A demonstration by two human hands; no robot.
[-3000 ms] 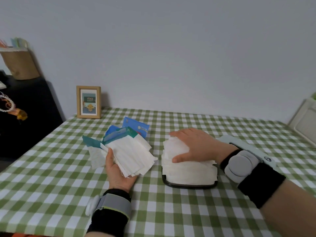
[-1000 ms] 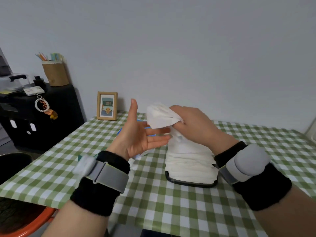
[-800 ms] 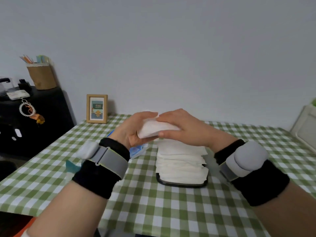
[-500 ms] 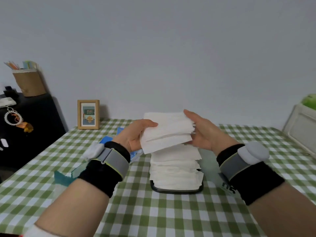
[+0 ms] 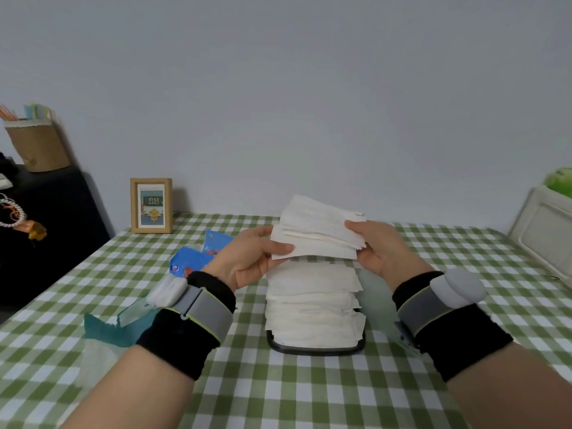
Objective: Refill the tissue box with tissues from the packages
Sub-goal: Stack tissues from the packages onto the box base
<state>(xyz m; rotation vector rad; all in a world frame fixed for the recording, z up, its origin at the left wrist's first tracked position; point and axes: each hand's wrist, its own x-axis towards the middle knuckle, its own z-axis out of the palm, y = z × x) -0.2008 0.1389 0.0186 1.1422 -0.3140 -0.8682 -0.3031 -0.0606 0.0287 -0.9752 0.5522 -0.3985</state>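
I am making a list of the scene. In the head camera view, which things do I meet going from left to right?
Brown paper pencil holder → wooden picture frame → blue torn tissue packages → left hand → white tissue bundle held between both hands → right hand → white rectangular object at the right edge.

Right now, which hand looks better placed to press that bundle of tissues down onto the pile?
Neither clearly: the left hand and right hand each grip one end of the bundle above the pile. The right thumb lies on top, perhaps a slight edge.
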